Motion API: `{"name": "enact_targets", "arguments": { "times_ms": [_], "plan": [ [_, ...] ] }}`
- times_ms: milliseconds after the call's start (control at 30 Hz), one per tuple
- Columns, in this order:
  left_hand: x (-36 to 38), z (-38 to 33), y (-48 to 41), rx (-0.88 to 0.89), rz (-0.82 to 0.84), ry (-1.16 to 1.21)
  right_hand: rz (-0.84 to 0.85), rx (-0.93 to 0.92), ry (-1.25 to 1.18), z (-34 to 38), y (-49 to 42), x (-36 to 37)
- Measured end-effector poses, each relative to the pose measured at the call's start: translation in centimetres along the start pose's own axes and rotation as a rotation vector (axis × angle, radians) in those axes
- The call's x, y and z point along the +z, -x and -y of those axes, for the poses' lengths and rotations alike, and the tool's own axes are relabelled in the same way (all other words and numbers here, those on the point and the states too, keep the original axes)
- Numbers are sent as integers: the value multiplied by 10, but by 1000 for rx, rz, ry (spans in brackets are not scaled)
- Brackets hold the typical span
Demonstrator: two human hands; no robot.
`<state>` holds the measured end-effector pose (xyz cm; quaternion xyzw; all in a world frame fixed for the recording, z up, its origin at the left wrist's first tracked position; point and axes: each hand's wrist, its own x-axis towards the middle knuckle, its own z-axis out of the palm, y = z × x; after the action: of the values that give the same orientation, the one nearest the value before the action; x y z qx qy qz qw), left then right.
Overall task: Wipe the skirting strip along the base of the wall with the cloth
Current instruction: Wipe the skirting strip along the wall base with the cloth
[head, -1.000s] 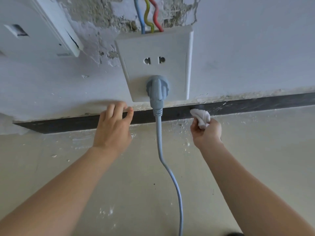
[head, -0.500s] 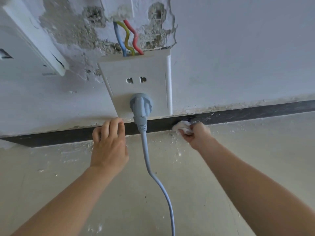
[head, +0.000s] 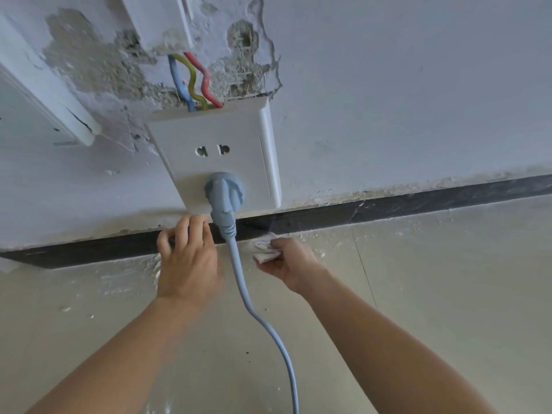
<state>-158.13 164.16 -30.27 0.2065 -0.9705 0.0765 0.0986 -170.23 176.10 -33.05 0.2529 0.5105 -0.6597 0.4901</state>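
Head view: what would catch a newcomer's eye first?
Blue, yellow and red wires run bare out of broken plaster into the white socket, where a grey-blue plug sits. Just below, right of its cable, the right hand grips a white cloth at the black skirting strip; the left hand rests on the strip left of the cable.

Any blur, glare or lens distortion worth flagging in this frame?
Head view: wide-angle perspective skews the socket and slants the skirting strip; slight motion blur on the left hand and on the cloth in the right hand; light soft and even, no glare, faint shadow below the socket.
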Motion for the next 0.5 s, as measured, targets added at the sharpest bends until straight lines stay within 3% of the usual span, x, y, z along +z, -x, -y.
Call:
{"name": "enact_targets", "arguments": {
  "times_ms": [100,233,367,433,500],
  "plan": [
    [-2,2,0,2,-29,19,-29,-5,-41,15,-3,14],
    [-3,6,0,-2,-41,63,-264,-97,-123,53,8,-17],
    [2,7,-2,-4,-16,58,-409,-297,-411,69,23,-63],
    [4,7,-3,-6,-6,55,-460,-305,-383,61,18,-69],
    [6,8,-2,-11,-17,59,-344,-219,-206,38,7,-51]
  ]
}}
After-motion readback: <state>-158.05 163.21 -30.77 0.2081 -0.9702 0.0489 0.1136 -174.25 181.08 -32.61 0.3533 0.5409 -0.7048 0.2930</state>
